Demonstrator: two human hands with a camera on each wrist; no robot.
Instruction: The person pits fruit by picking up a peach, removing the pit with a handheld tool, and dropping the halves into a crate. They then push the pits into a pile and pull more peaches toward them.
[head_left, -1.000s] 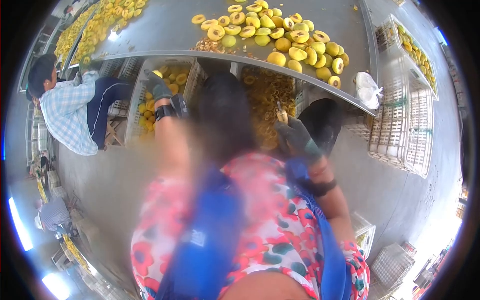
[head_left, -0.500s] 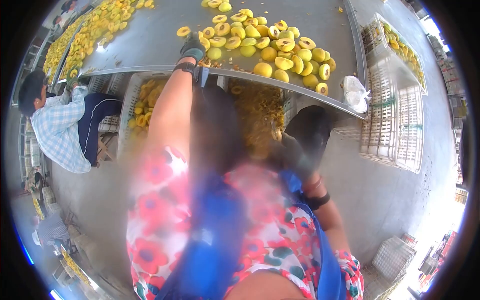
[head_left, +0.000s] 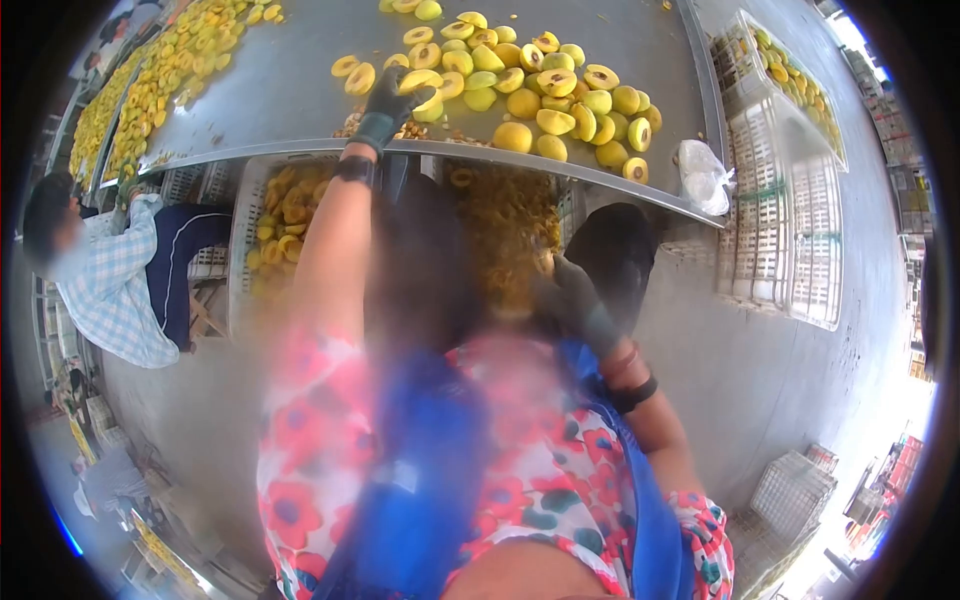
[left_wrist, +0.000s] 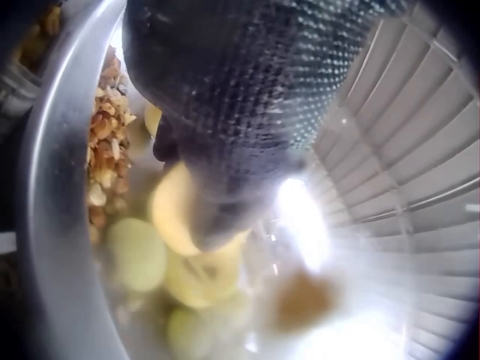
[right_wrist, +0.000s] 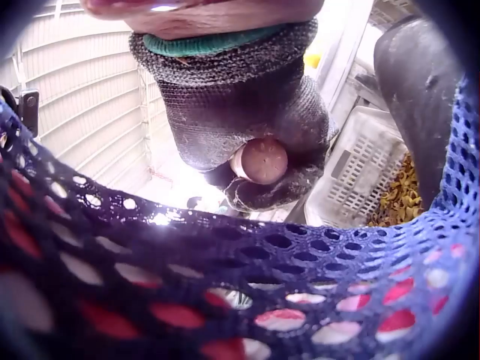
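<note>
My left hand, in a dark knit glove, reaches over the metal table to the near left side of a heap of yellow peaches. It pinches a peach half; other peaches lie right beside its fingertips. Low on the right, my gloved right hand grips a wooden-handled tool, whose round handle end shows in the right wrist view. The tool's working end is hidden there. Beneath the table edge, close to this hand, is a crate of peel-like scraps.
A crate of peach halves stands under the table to the left. Pit fragments lie along the table's raised rim. A white plastic bag sits at the right corner, near stacked white crates. Another person sits at left.
My left hand has moved from above the left crate up onto the table and to the peaches, where it now pinches a half. The right hand stays low with its tool.
</note>
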